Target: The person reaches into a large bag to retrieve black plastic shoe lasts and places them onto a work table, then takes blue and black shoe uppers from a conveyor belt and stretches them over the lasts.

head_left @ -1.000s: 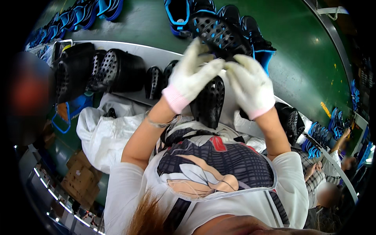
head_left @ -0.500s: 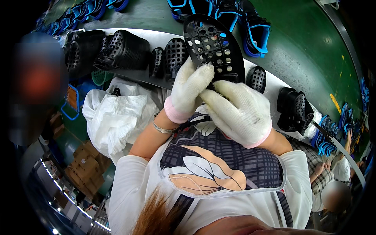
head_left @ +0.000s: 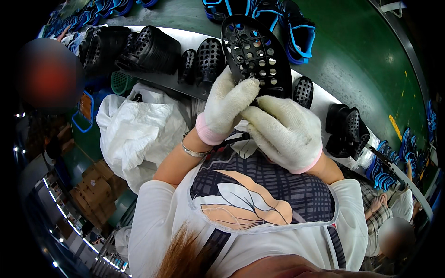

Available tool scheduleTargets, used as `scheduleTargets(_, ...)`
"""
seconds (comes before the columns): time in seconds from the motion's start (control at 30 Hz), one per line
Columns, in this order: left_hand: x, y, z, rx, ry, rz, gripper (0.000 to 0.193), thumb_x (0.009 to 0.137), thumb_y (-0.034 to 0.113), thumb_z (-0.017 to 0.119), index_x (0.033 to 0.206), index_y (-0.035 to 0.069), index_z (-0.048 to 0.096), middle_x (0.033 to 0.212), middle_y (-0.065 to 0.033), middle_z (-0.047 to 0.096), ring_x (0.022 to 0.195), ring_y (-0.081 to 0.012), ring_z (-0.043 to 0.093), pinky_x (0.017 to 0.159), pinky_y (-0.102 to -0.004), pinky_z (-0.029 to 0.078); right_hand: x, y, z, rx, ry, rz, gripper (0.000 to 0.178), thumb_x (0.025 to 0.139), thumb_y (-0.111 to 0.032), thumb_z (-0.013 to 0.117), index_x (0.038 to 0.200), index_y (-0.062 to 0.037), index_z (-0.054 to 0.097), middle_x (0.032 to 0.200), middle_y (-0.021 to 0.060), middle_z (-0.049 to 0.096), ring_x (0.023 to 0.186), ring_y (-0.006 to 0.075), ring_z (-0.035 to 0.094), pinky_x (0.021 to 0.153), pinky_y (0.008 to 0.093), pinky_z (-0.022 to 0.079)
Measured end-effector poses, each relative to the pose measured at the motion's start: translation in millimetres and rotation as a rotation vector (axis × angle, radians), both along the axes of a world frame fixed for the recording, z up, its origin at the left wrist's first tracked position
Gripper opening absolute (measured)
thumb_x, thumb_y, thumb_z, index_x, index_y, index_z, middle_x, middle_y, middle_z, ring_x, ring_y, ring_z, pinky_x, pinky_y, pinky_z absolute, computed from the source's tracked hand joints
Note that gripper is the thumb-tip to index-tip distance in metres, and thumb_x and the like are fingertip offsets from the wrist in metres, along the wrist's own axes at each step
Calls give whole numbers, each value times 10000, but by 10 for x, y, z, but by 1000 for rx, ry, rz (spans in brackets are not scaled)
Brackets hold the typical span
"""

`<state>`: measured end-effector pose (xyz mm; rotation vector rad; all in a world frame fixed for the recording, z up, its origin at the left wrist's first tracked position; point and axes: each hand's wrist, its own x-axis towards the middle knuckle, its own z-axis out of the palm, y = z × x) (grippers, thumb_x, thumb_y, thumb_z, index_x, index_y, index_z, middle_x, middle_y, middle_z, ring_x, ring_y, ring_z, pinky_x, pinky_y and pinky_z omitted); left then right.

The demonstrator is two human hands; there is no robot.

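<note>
A black plastic shoe insert [head_left: 259, 55], perforated with rows of round holes, is held up in front of me with its rounded end pointing away. My left hand [head_left: 222, 109], in a white knit glove with a pink cuff, is closed on its near end, thumb across the top. My right hand [head_left: 289, 132], gloved alike, has its fingers bent together at the same near edge; its fingertips are partly hidden. Behind the held piece, similar small inserts lie on the narrow table, including one insert [head_left: 210, 58] to its left and another insert [head_left: 303, 91] to its right.
Stacks of black inserts [head_left: 153, 51] fill the table's left part, and another stack [head_left: 345, 129] sits right. Black-and-blue shoes [head_left: 296, 37] line the green surface beyond. A white sack [head_left: 139, 129] hangs below at left, near cardboard boxes [head_left: 95, 192]. Other people are at both sides.
The view has shifted slightly. Both hands keep the shoe insert in nearly the same place, and it has turned only a little.
</note>
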<state>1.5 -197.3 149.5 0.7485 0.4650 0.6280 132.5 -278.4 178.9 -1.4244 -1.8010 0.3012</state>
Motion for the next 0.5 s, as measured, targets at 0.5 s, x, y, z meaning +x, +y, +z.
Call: scheduleTargets(0.5,23,-88,6,46,20,-19,408,916,65,462,1312,-23,422,1168,-116,573,1027,-162,586,894,-310,507,10,-130,-78,41,18,-17,263,663,-97,704,920,-131,657,821,6,607,660,202,599,530,301,493)
